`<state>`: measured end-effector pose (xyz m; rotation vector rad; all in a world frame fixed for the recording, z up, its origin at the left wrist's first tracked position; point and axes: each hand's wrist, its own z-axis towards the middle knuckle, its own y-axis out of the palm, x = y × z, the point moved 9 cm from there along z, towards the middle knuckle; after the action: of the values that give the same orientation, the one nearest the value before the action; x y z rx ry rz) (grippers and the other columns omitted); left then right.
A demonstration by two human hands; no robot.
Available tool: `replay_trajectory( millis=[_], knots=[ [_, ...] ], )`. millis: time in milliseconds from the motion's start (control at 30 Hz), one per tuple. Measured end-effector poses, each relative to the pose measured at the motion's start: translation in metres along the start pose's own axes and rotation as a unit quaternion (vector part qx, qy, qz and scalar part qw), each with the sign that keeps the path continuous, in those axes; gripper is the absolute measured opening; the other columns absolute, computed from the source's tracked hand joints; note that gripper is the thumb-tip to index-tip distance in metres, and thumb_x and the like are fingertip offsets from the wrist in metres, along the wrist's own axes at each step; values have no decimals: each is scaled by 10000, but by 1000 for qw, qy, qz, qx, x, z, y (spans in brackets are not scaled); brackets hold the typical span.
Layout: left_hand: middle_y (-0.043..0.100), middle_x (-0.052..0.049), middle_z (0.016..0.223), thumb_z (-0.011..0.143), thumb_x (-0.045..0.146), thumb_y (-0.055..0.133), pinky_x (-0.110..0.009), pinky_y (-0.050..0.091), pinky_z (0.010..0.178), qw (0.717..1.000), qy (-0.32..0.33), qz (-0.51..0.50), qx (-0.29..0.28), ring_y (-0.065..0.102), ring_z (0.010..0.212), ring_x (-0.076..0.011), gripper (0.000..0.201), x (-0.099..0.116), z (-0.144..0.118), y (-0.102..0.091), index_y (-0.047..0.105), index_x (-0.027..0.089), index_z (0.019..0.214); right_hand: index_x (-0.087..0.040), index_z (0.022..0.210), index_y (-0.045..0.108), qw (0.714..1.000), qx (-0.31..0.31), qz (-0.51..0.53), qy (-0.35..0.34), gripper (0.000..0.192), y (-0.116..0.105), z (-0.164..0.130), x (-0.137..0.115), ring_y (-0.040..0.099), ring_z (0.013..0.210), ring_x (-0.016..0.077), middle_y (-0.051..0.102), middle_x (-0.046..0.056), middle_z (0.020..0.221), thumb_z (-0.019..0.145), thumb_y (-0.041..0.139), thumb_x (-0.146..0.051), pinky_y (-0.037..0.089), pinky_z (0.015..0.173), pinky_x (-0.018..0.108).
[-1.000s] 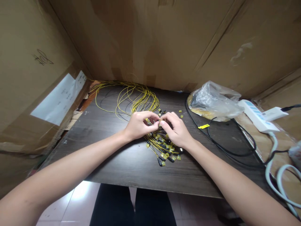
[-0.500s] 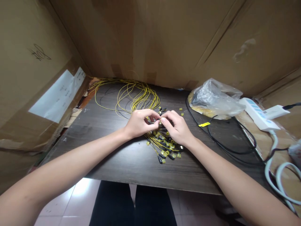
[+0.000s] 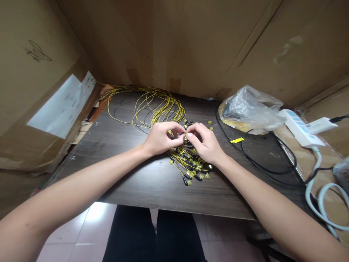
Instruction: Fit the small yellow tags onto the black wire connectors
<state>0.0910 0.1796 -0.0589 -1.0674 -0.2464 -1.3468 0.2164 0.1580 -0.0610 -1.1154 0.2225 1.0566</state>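
Right in the frame, a clear bag holds yellow bits; at centre, your left hand and right hand, fingers bent, pinch a tiny, half-hidden piece.

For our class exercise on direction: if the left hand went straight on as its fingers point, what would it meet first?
Most likely the right hand, just ahead of the left hand, or a small part between their fingertips; depth there is unclear.

Dim, uneven light leaves the cardboard in brown shade, a white glare sits on the floor tiles, and wide-angle distortion stretches the forearms (the small connectors look rather soft).
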Motion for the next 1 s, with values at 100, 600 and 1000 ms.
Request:
replay_trajectory(
  millis=[100,600,1000],
  knots=[
    [749,-21,756,802,192,711,-178,528,537,1000,0,-2,-7,655,608,-100,98,0,0,1,758,148,875,-216,871,548,1000,7,6,5,105,-2,0,1,551,778,210,612,41,830,947,536,-287,428,714,344],
    [746,-24,776,815,216,695,-174,513,520,1000,-2,-10,-21,651,613,-99,105,-1,0,3,747,149,877,-207,850,552,999,-6,18,28,119,2,-1,4,533,729,191,593,27,785,942,539,-281,409,674,330],
    [743,-18,757,793,192,699,-177,519,531,1000,-3,-11,-9,651,612,-100,99,-1,0,2,747,146,867,-210,869,556,999,-6,25,20,138,2,0,3,549,753,195,607,32,808,961,538,-310,415,691,328]
  ],
)
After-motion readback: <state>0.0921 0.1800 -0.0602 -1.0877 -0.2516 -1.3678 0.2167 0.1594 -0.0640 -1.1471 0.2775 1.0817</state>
